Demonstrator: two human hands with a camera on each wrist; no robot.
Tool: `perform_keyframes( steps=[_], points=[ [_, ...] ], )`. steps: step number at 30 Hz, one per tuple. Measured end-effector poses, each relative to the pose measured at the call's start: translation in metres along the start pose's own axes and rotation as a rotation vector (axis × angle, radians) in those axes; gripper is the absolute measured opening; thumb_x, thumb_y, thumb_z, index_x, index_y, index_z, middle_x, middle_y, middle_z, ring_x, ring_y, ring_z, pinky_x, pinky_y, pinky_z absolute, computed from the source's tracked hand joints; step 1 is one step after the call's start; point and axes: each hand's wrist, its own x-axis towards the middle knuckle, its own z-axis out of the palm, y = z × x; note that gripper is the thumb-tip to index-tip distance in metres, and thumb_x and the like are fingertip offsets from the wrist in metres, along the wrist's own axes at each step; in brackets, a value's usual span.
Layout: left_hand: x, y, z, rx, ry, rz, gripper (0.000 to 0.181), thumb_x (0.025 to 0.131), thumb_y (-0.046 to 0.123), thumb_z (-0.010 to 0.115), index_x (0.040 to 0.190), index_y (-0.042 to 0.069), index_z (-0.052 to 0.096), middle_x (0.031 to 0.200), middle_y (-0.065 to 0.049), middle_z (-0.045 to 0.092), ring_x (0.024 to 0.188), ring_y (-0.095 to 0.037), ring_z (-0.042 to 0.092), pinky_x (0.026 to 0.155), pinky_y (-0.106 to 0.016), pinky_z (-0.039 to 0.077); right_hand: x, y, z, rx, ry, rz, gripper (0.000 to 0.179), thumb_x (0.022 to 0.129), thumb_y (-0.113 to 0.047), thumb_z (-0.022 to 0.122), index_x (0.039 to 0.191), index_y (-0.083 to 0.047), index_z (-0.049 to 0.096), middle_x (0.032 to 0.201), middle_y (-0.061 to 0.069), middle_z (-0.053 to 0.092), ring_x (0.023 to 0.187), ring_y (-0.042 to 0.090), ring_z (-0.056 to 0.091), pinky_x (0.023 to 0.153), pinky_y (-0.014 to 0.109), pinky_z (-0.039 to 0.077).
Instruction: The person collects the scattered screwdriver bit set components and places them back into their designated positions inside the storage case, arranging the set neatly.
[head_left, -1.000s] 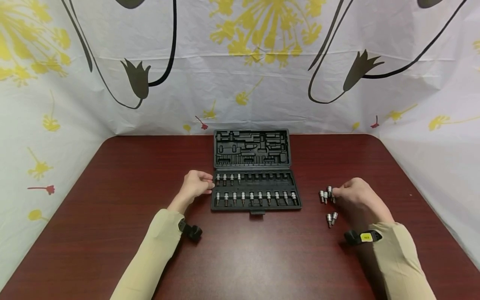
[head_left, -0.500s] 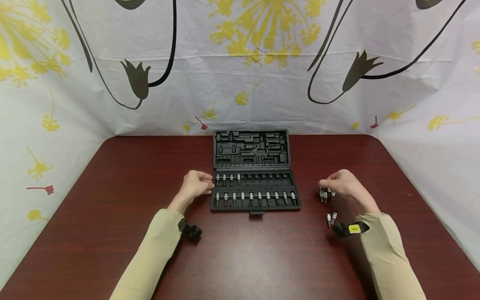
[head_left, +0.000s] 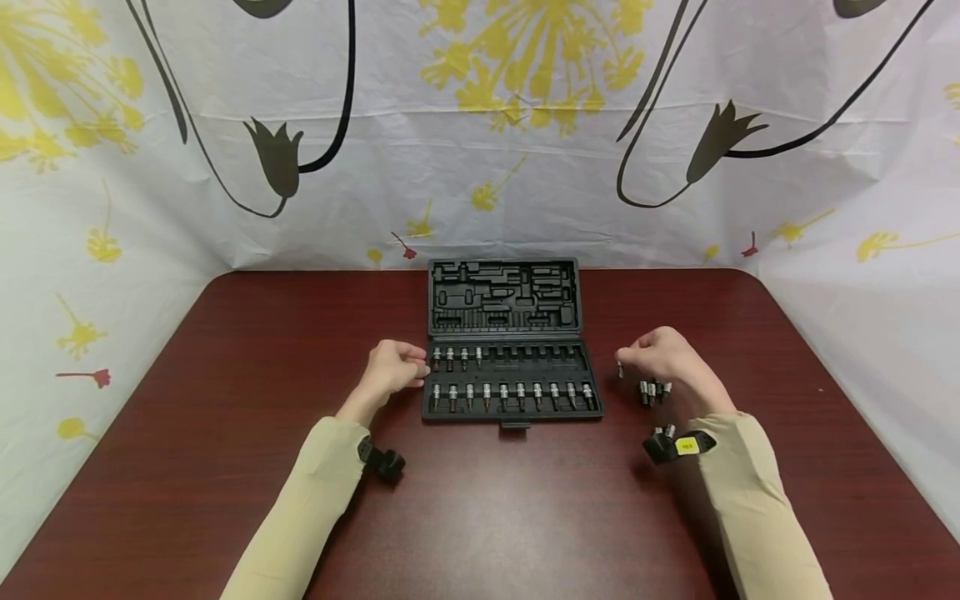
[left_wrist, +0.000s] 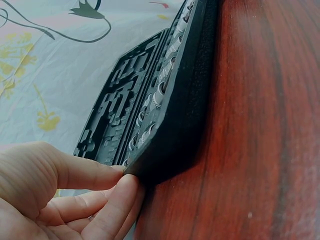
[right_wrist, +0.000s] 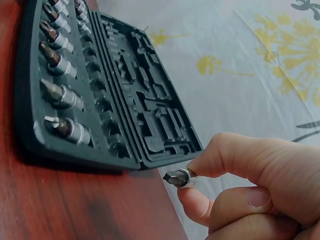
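Head view, right hand [head_left: 667, 354]: back of the hand upward, arm slanting in from the lower right, beside the case [head_left: 517, 373]; its fingertips pinched one bit.
Head view, held bit [head_left: 620, 369]: hung below the fingertips, just right of the case, long axis nearly upright.
Head view, left hand [head_left: 386, 367]: reached in from the lower left, fingertips touching the case's left edge.
Head view, stored bits [head_left: 503, 396]: ten in the front row, four at the left of the back row, narrow ends toward the person.
Head view, loose bits [head_left: 651, 390]: a cluster on the table [head_left: 480, 517], count unclear; two more showed partly behind the right wrist camera [head_left: 660, 447].
Left wrist view, left hand: thumb and finger drawn together, pinching the case's corner.
Left wrist view, lid [left_wrist: 112, 107]: one, open.
Right wrist view, right hand: thumb and forefinger closed on the silver end; the bit's dark tip pointed leftward, axis nearly crosswise.
Right wrist view, stored bits: six showed in the front row.
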Motion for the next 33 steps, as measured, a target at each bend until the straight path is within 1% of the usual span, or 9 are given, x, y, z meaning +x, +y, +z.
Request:
perform_keyframes(
  steps=[6,10,13,15,19,23,26,29,33],
  points=[
    [0.0,0.0,0.0,0.003,-0.002,-0.002,0.028,0.081,-0.006,0.065,0.109,-0.007,0.063,0.104,-0.022,0.065,0.079,-0.02,0.066,0.062,-0.026,0.058,0.003,-0.008,0.002,-0.006,0.019,-0.004,0.035,0.085,-0.024,0.059,0.054,-0.011,0.051,0.046,-0.01,0.031,0.046,0.007,0.03,0.047,0.024,0.031],
    [0.0,0.001,0.0,-0.003,0.001,-0.002,0.028,0.081,-0.007,0.065,0.109,-0.008,0.063,0.103,-0.022,0.065,0.077,-0.02,0.066,0.062,-0.026,0.058,0.005,-0.014,0.004,0.01,0.031,-0.009,0.034,0.085,-0.023,0.06,0.055,-0.008,0.052,0.046,-0.01,0.031,0.045,0.007,0.028,0.046,0.023,0.03],
    [0.0,0.001,0.0,-0.005,0.003,-0.003,0.028,0.081,-0.007,0.065,0.109,-0.008,0.063,0.103,-0.023,0.065,0.075,-0.019,0.066,0.062,-0.026,0.058,0.007,-0.018,0.007,0.036,0.03,-0.008,0.034,0.084,-0.022,0.06,0.055,-0.009,0.049,0.046,-0.01,0.028,0.044,0.007,0.024,0.044,0.023,0.026],
    [0.0,0.001,0.0,-0.005,0.003,-0.005,0.028,0.081,-0.007,0.065,0.109,-0.008,0.063,0.103,-0.023,0.065,0.074,-0.018,0.066,0.061,-0.026,0.058,0.008,-0.02,0.009,0.05,0.03,-0.012,0.031,0.084,-0.022,0.06,0.057,-0.009,0.052,0.046,-0.01,0.028,0.043,0.006,0.024,0.042,0.023,0.025],
    [0.0,0.0,0.0,-0.012,0.002,-0.004,0.028,0.081,-0.008,0.065,0.109,-0.008,0.063,0.103,-0.023,0.065,0.074,-0.018,0.066,0.061,-0.026,0.058,0.01,-0.026,0.014,0.07,0.021,-0.013,0.031,0.084,-0.021,0.059,0.058,-0.008,0.05,0.047,-0.009,0.027,0.044,0.007,0.022,0.042,0.023,0.023],
    [0.0,0.001,0.001,-0.012,0.001,-0.004,0.028,0.081,-0.008,0.065,0.109,-0.008,0.063,0.103,-0.023,0.065,0.075,-0.018,0.066,0.061,-0.026,0.058,0.011,-0.032,0.017,0.066,0.016,-0.03,0.034,0.086,-0.022,0.059,0.056,-0.01,0.046,0.049,-0.008,0.028,0.044,0.008,0.022,0.042,0.024,0.023],
    [-0.001,0.001,0.001,-0.006,0.003,-0.005,0.028,0.081,-0.007,0.065,0.109,-0.008,0.063,0.103,-0.023,0.065,0.074,-0.018,0.066,0.061,-0.026,0.058,0.013,-0.037,0.019,0.055,0.01,-0.037,0.035,0.087,-0.022,0.059,0.056,-0.011,0.046,0.049,-0.007,0.028,0.044,0.008,0.023,0.042,0.024,0.024],
    [-0.001,0.001,0.001,-0.002,0.008,-0.003,0.028,0.081,-0.007,0.065,0.109,-0.008,0.063,0.103,-0.022,0.065,0.073,-0.018,0.066,0.061,-0.026,0.058,0.015,-0.042,0.022,0.059,-0.002,-0.028,0.038,0.087,-0.023,0.059,0.054,-0.013,0.042,0.049,-0.007,0.026,0.044,0.008,0.022,0.042,0.024,0.022],
    [-0.001,0.001,0.001,0.003,0.01,-0.005,0.028,0.081,-0.007,0.065,0.109,-0.007,0.063,0.102,-0.022,0.065,0.074,-0.018,0.066,0.062,-0.026,0.058,0.019,-0.049,0.027,0.07,-0.02,-0.013,0.04,0.088,-0.022,0.06,0.053,-0.013,0.042,0.049,-0.007,0.026,0.044,0.008,0.021,0.043,0.024,0.021]
  ],
)
